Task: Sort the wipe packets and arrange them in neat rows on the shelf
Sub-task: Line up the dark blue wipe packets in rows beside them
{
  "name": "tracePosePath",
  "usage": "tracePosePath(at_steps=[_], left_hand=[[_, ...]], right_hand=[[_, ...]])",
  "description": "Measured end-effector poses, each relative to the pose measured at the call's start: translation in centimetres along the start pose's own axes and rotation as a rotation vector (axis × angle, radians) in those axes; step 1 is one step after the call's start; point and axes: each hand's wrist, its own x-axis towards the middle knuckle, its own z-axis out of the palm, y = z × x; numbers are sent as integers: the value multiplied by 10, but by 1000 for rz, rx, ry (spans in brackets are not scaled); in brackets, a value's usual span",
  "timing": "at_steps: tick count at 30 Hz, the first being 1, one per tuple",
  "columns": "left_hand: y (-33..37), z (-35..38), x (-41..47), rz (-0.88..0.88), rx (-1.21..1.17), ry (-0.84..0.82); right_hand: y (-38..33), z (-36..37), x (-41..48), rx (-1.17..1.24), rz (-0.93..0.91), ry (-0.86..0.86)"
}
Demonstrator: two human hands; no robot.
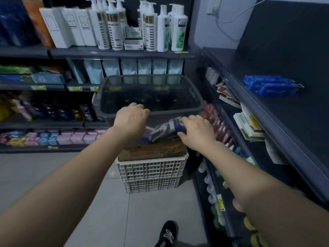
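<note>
under the right hand [195, 132], on top of a brown cardboard box [153, 151], lies a blue and white wipe packet [164, 129]. the fingers of that hand curl over its right end and grip it. the packet looks soft and crinkly. the left hand [130, 119] is just beside it, closed over the near rim of a dark see-through plastic tub [194, 97]. the box sits in a white plastic crate [151, 168] with a grid of holes, stacked on a second crate like it, so two crates. on the dark flat shelf [288, 111] to the right lie about three more blue packets [272, 85], touching each other in a row. one black shoe [167, 233] stands on the pale floor tiles
</note>
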Motion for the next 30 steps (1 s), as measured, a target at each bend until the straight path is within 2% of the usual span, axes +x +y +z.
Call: tracePosePath(at_steps=[6, 12, 21, 30], left_hand=[[-37, 39, 83, -98, -42, -68], [-61, 83, 147, -115, -60, -164], [-81, 161, 204, -33, -29, -549], [-105, 257, 245, -49, -228, -969]], right_hand=[[16, 11, 102, 19, -61, 11], [31, 36, 183, 5, -99, -92], [37, 94, 263, -43, -133, -373], [39, 164, 318, -99, -168, -787]])
